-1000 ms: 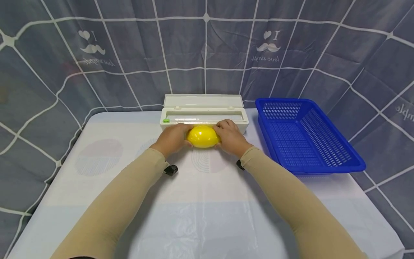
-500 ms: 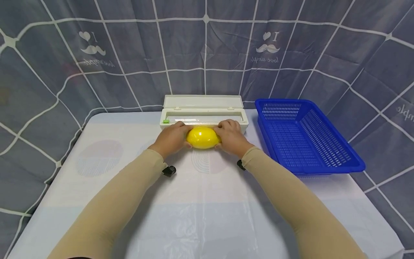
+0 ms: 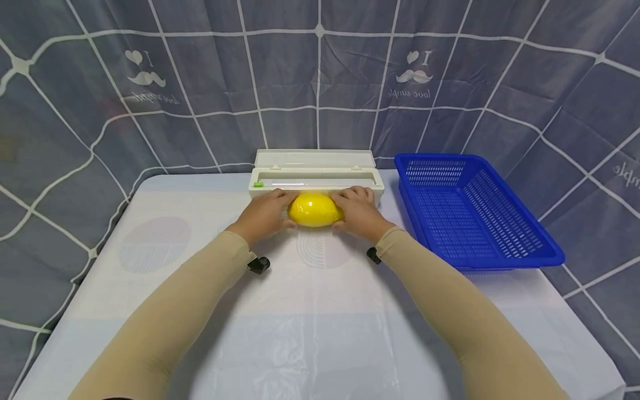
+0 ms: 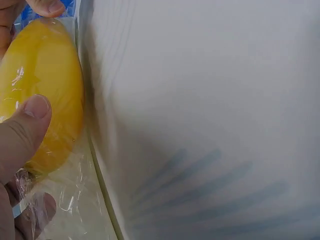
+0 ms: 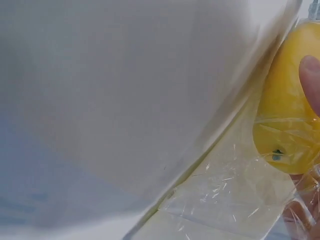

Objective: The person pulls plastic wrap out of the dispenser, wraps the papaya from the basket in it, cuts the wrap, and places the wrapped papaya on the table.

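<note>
A smooth yellow oval fruit (image 3: 315, 210) lies crosswise at the front of a white cling film dispenser (image 3: 315, 171). Clear cling film (image 5: 215, 200) covers it and creases around its end in the right wrist view, where a small dark spot shows. My left hand (image 3: 265, 214) grips the fruit's left end, its thumb pressed on the film in the left wrist view. From the other end my right hand (image 3: 360, 214) holds it, thumb on the near side. The fingers behind the fruit are partly hidden. The dispenser's lid (image 3: 315, 158) stands raised, and a green slider (image 3: 258, 184) sits at its left.
To the right stands a blue perforated plastic basket (image 3: 480, 261). A white patterned cloth (image 3: 320, 344) covers the table. Behind and at both sides hangs a grey checked curtain (image 3: 285, 66), close behind the dispenser.
The fruit has shifted slightly towards the dispenser, with both hands still holding its ends. The head view has tilted a little. The basket stays in place.
</note>
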Demonstrator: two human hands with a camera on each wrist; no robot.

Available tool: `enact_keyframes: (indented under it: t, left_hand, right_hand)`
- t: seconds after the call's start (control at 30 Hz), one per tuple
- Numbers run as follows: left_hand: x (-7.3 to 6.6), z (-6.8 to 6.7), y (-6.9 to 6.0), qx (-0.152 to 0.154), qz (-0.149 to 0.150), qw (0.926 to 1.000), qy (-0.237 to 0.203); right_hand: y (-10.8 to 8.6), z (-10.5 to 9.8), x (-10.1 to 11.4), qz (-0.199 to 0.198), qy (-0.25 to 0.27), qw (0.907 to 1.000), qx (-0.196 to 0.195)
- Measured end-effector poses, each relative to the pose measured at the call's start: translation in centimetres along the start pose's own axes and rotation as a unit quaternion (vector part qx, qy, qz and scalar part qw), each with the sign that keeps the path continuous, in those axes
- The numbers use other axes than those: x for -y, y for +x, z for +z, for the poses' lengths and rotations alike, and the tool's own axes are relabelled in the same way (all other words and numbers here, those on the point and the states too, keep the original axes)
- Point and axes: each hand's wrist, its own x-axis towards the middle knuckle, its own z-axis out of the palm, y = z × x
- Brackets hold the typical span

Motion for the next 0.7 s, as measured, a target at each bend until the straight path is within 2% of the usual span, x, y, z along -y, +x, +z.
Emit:
enact_keyframes:
  t: [0.3, 0.5, 0.7]
  left_hand:
    - [0.38, 0.48, -0.31, -0.016, 0.014, 0.9997, 0.011]
    - [0.61, 0.85, -0.59, -0.027, 0.010, 0.9995, 0.013]
    - [0.95, 1.03, -0.84, -0.020, -0.002, 0.9997, 0.017]
  right_hand:
    - [-0.17, 0.45, -0.30, -0.003, 0.024, 0.9997, -0.009]
    - [-0.28, 0.58, -0.45, -0.002, 0.027, 0.9996, -0.009]
    - [-0.32, 0.71, -0.63, -0.004, 0.023, 0.9997, -0.008]
